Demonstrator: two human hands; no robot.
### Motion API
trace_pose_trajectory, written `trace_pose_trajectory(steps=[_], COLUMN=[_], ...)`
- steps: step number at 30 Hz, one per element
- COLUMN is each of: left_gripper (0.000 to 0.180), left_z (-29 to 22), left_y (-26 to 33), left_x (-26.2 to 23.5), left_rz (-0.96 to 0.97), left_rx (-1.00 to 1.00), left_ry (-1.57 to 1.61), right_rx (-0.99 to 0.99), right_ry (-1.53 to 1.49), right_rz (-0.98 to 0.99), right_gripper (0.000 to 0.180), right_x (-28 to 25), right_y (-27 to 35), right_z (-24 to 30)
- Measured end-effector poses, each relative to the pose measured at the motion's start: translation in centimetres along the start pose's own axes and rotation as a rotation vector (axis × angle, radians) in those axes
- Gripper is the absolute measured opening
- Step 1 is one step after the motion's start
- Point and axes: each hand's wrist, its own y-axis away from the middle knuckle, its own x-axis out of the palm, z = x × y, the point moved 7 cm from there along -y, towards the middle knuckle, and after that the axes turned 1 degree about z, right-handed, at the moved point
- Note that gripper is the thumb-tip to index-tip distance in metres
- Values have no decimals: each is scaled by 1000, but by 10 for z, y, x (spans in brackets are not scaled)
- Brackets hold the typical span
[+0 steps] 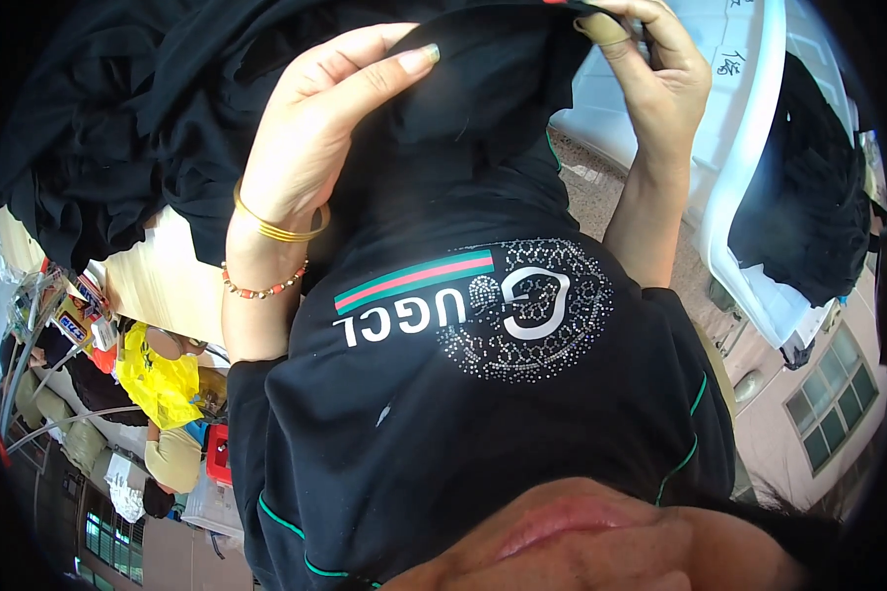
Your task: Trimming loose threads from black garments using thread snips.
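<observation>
Held up a soft black piece of fabric (493, 89) between two bare hands, out in front of the chest and close to the upper edge of the view. Pinched its upper right edge between the thumb and fingers of the right hand (660, 69), near a small bright red spot (565, 2) at the very top. Grasped its left side in the left hand (310, 113) — with the thumb laid on the near face and the other fingertips hidden behind the cloth.

Wore thin gold-coloured bangles (271, 229) on the left wrist and, nearer the elbow, a red-and-gold beaded bracelet (264, 289). Wore also a black short-sleeved top (581, 424) with green piping, a green-and-red striped print, white lettering and a round pattern of glittering studs.

Had a large, loose heap of black cloth (99, 118) to the left, partly covering a pale wooden table (172, 276). Could not tell whether the held piece joined that heap. Had a translucent white plastic tub (749, 148) behind the right hand, with a dark cloth pile (803, 187) beyond its thick curved rim. Showed in the left background a crumpled yellow plastic bag (158, 379), a bright red box (217, 453) and — only partly visible — a person in a tan top (172, 458); showed at lower right a paned window (833, 394).
</observation>
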Motion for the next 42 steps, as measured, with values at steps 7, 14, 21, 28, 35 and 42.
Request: trace_pose_trajectory(steps=[7,14,21,28,35,42], left_gripper=[26,26,26,26,26,22], left_z=[-1,-5,-4,-2,-1,0], left_y=[-4,-2,-1,-3,-8,4], left_x=[7,14,12,12,23,7], left_rz=[-12,-14,5,15,9,-5], left_rx=[11,17,34,12,58,78], left_ry=[32,8,-6,35,-30,-347], right_rx=[-158,-299,-295,-235,-609,107], right_ry=[61,91,91,14,-640,-252], right_rz=[238,244,251,186,292,41], right_gripper=[38,39,32,31,15,17], right_x=[34,41,41,36,51,19], right_y=[4,1,0,0,-3,-15], right_z=[38,55,54,43,1,-1])
